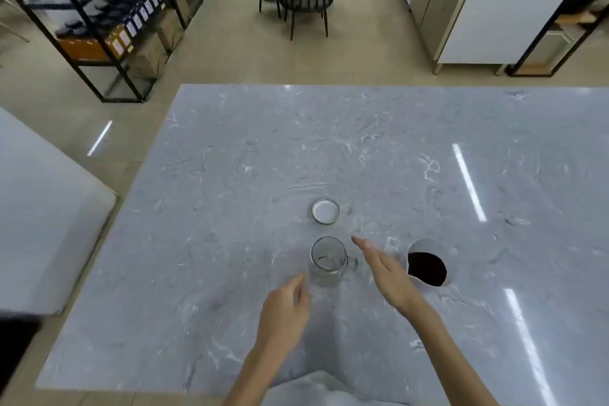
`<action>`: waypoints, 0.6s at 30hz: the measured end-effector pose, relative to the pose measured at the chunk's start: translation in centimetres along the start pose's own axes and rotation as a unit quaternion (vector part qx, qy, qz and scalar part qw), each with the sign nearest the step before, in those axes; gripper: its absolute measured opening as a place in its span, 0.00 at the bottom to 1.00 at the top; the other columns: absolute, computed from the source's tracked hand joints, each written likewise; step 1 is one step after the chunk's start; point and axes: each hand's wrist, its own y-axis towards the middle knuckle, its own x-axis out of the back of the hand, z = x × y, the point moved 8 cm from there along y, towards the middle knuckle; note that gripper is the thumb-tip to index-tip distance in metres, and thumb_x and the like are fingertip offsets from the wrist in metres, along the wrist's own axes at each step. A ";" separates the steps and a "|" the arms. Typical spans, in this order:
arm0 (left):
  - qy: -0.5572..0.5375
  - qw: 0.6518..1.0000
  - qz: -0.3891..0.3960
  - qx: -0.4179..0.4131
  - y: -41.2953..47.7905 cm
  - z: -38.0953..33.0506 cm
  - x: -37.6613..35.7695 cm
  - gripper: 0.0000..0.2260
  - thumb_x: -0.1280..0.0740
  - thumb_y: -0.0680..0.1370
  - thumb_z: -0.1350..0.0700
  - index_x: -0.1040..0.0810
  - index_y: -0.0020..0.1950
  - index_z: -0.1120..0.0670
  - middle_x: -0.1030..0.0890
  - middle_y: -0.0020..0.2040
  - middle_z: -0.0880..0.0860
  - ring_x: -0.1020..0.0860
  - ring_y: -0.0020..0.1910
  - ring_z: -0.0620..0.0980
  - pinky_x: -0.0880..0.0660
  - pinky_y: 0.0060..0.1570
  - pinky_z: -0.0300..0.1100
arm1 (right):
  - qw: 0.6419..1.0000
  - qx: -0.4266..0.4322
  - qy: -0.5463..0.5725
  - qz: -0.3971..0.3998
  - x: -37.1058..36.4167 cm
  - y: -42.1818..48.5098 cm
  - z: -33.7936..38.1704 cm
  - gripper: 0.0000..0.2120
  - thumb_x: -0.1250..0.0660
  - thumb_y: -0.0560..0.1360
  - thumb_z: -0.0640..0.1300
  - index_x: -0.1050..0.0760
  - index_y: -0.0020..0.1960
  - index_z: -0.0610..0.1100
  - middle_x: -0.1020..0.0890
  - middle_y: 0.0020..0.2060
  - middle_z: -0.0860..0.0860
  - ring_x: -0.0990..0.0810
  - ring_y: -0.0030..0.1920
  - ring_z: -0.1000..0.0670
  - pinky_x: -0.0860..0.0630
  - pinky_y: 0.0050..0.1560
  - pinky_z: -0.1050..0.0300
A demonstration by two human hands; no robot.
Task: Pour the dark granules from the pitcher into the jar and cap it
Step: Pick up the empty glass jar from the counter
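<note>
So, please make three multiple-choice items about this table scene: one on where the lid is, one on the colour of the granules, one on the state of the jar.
1. Where does the lid lie?
A. screwed on the jar
B. on the table beyond the jar
C. inside the pitcher

2. What colour are the granules in the pitcher?
A. white
B. yellow
C. dark brown

3. What is the state of the jar?
A. open and nearly empty
B. capped and full
C. tipped on its side

Answers: 1 B, the lid rests flat on the table, apart from the jar. 2 C, the heap looks almost black. 3 A, its mouth is uncovered and the glass is clear through.
</note>
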 end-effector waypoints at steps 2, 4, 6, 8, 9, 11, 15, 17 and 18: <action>-0.018 0.999 0.032 -0.005 0.2 -0.2 -1.3 0.15 0.37 0.84 0.59 0.20 0.70 0.55 0.14 0.60 0.56 0.17 0.61 0.56 0.23 0.61 0.47 | 0.998 -0.043 0.018 0.031 -1.3 1.0 -0.1 0.32 0.54 0.78 0.70 0.32 0.74 0.55 0.33 0.74 0.59 0.40 0.75 0.61 0.47 0.75 0.58; -0.014 0.999 0.047 -0.017 0.0 -1.0 -2.0 0.17 0.37 0.83 0.60 0.22 0.72 0.52 0.14 0.58 0.53 0.17 0.58 0.53 0.24 0.57 0.43 | 0.997 -0.060 0.028 0.049 -2.6 1.7 -0.1 0.34 0.56 0.77 0.70 0.32 0.74 0.54 0.32 0.75 0.57 0.39 0.75 0.60 0.48 0.76 0.56; -0.035 0.998 0.041 -0.018 0.2 -1.3 -2.2 0.19 0.36 0.83 0.58 0.25 0.74 0.47 0.15 0.59 0.49 0.18 0.59 0.51 0.25 0.57 0.42 | 0.997 -0.064 0.042 0.033 -3.1 2.0 -0.2 0.36 0.55 0.76 0.70 0.31 0.74 0.51 0.30 0.74 0.56 0.37 0.73 0.61 0.46 0.75 0.59; -0.063 0.996 0.050 -0.025 0.6 -1.5 -2.1 0.20 0.35 0.83 0.55 0.28 0.75 0.45 0.18 0.66 0.45 0.21 0.66 0.48 0.26 0.63 0.41 | 0.996 -0.058 0.060 0.013 -3.4 1.5 -0.4 0.35 0.54 0.76 0.69 0.31 0.73 0.51 0.29 0.73 0.54 0.34 0.73 0.59 0.43 0.75 0.58; -0.077 0.995 0.061 -0.021 0.8 -1.5 -2.3 0.21 0.35 0.84 0.52 0.31 0.77 0.45 0.22 0.71 0.45 0.24 0.71 0.48 0.29 0.69 0.42 | 0.996 -0.059 0.070 0.005 -3.5 1.0 -0.8 0.33 0.53 0.76 0.69 0.30 0.72 0.53 0.28 0.73 0.54 0.33 0.72 0.58 0.42 0.75 0.58; -0.117 0.988 0.096 0.004 1.4 -1.1 -2.7 0.30 0.35 0.84 0.45 0.42 0.83 0.48 0.35 0.81 0.46 0.37 0.81 0.48 0.39 0.79 0.49 | 0.994 -0.068 0.089 0.009 -3.5 0.0 -2.0 0.33 0.51 0.75 0.70 0.29 0.71 0.53 0.25 0.70 0.54 0.29 0.71 0.58 0.39 0.76 0.54; -0.117 0.985 0.124 0.009 2.2 -0.7 -3.4 0.43 0.33 0.81 0.40 0.61 0.84 0.46 0.58 0.84 0.43 0.62 0.83 0.49 0.58 0.82 0.53 | 0.990 -0.096 0.101 0.010 -3.1 -0.9 -3.7 0.38 0.50 0.75 0.71 0.31 0.74 0.46 0.23 0.68 0.53 0.27 0.70 0.55 0.38 0.77 0.47; -0.100 0.990 0.099 -0.012 2.3 -0.7 -3.5 0.46 0.32 0.79 0.39 0.62 0.84 0.45 0.61 0.84 0.43 0.65 0.82 0.50 0.59 0.80 0.52 | 0.991 -0.088 0.103 -0.009 -3.2 -0.4 -2.9 0.38 0.50 0.75 0.71 0.34 0.76 0.48 0.29 0.74 0.53 0.31 0.73 0.55 0.39 0.77 0.46; -0.093 0.992 0.087 -0.018 2.3 -0.5 -3.6 0.48 0.30 0.78 0.39 0.62 0.84 0.46 0.59 0.84 0.44 0.64 0.82 0.50 0.58 0.80 0.52 | 0.991 -0.081 0.106 -0.010 -3.6 0.1 -2.2 0.37 0.50 0.75 0.70 0.36 0.77 0.49 0.32 0.76 0.53 0.33 0.74 0.55 0.40 0.78 0.47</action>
